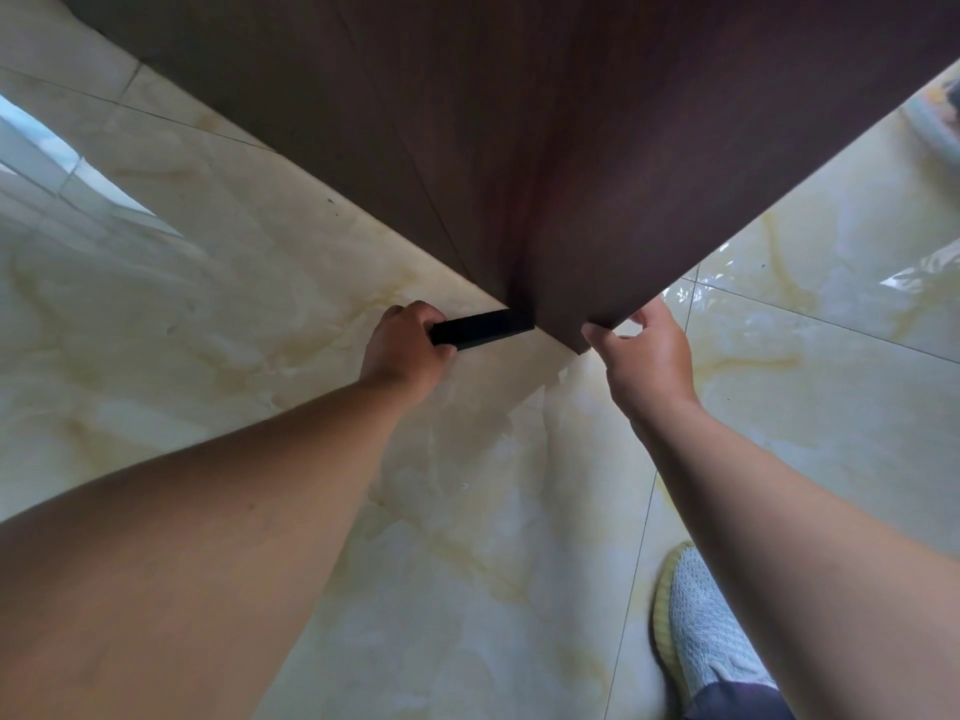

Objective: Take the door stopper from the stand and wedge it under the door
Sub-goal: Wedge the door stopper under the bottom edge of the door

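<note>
Floor (218, 314): glossy cream marble tiles, filling most of my view. Door (545, 148): dark brown wood, its bottom corner low at centre. My left hand (402, 350): fingers closed around the outer end of the door stopper. My right hand (644, 356): fingers curled over the door's bottom edge at the corner, gripping it. Shoe (701, 626): grey knit, lower right. Door stopper (483, 328): black bar lying on the floor, far end meeting the door's bottom edge.
</note>
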